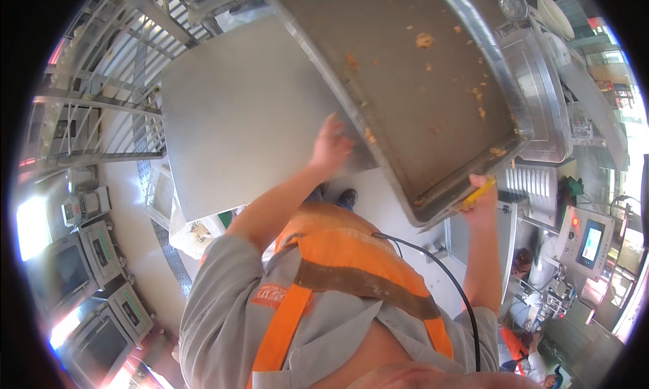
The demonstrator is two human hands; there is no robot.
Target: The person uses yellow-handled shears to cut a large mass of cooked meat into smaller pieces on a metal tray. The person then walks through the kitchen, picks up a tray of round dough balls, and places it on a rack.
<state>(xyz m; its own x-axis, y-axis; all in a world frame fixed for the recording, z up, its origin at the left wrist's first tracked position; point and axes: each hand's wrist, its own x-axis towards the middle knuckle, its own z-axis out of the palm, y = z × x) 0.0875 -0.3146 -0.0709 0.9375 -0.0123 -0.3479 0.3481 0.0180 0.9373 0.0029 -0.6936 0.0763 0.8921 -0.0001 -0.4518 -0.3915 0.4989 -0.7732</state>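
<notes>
A large metal baking tray (405,85) with a raised rim is tilted above the right part of a bare steel tabletop (233,110). Pale brown baked crumbs lie across its floor and along its rim; its far end is out of view. My right hand (481,196) grips the tray's near right corner, together with a thin yellow tool (478,193) whose kind I cannot make out. My left hand (333,144), blurred, hovers over the tabletop just left of the tray's long side. Its fingers are apart and nothing shows in them.
A metal rack (101,102) stands at the left, near a white plastic bag (192,232) below the table's edge. On the right are a steel machine with a rounded lid (535,100) and a control panel (588,242). Another person (525,353) is at the lower right.
</notes>
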